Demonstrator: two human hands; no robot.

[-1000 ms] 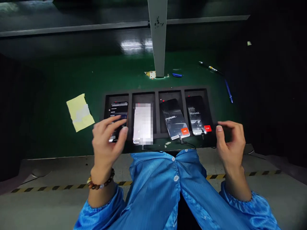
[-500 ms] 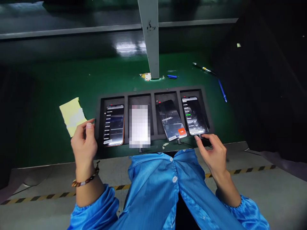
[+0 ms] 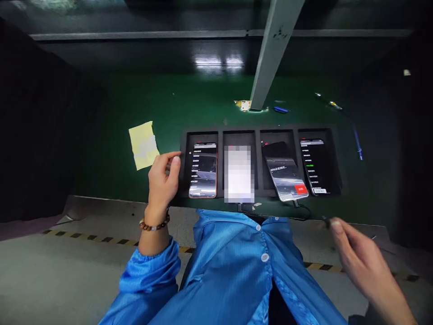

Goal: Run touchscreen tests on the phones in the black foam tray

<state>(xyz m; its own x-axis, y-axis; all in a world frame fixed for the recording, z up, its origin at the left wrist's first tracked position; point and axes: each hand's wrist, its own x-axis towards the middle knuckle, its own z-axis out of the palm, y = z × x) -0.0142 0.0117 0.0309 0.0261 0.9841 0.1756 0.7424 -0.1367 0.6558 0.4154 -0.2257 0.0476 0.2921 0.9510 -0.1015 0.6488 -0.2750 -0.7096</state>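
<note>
A black tray [image 3: 257, 131] on the green bench holds four phones in separate slots. My left hand [image 3: 164, 177], with a bead bracelet on the wrist, rests with curled fingers against the tray's left edge, beside the leftmost phone [image 3: 203, 170]. The second phone [image 3: 239, 174] shows a white screen. The third phone [image 3: 286, 172] lies tilted with a red button on screen and a cable at its bottom. The rightmost phone [image 3: 314, 166] shows a menu list. My right hand [image 3: 358, 255], blurred, is low and right of the tray, pinching a dark cable plug [image 3: 325, 220].
A yellow paper note [image 3: 144, 144] lies left of the tray. A grey post [image 3: 274, 54] rises behind it, with a blue pen [image 3: 280, 109] at its foot and another pen [image 3: 356, 142] at the right. Yellow-black tape [image 3: 77, 235] marks the floor below.
My right hand has drawn back down and right from the rightmost phone with the plug in its fingers. My left hand has left the first phone and sits at the tray's left edge.
</note>
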